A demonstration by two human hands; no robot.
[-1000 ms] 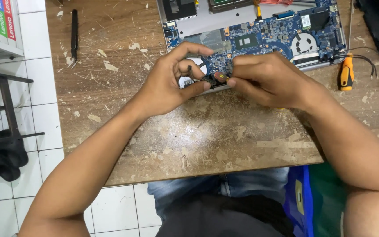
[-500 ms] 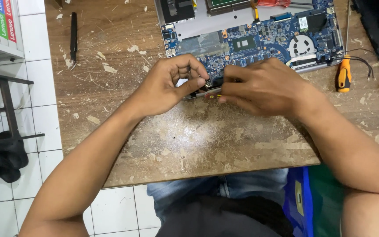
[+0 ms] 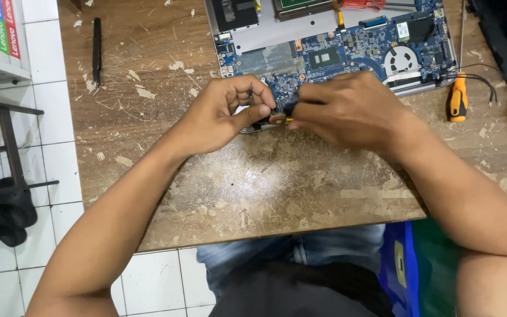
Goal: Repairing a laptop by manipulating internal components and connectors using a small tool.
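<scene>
Head view: both hands met over the near edge of an opened laptop (image 3: 277, 35) on a worn wooden table (image 3: 277, 194). The left hand (image 3: 224, 114) was curled, thumb and forefinger pinching a small round part (image 3: 277, 118) — reddish and dark, too small to name for certain. The right hand (image 3: 347, 108) came in from the other side, fingers bunched on the same part; a short yellow-and-dark piece showed just beyond its fingertips, perhaps a tool tip or a lead, though that could not be told. The part sat between the two hands, just off the near edge of the blue board (image 3: 347, 50), whose fan (image 3: 402, 58) lay beyond the right hand's knuckles.

Out past the right wrist lay an orange-handled screwdriver (image 3: 458, 100) beside a loose black cable (image 3: 476, 79). Well off to the far side of the left hand lay black tweezers (image 3: 96, 47).

By judgement, the step in hand was freeing or seating that small part at the board's edge. The next move would call for a steady pinch from the left hand while the right worked the piece gently — without straining the board or its leads.
</scene>
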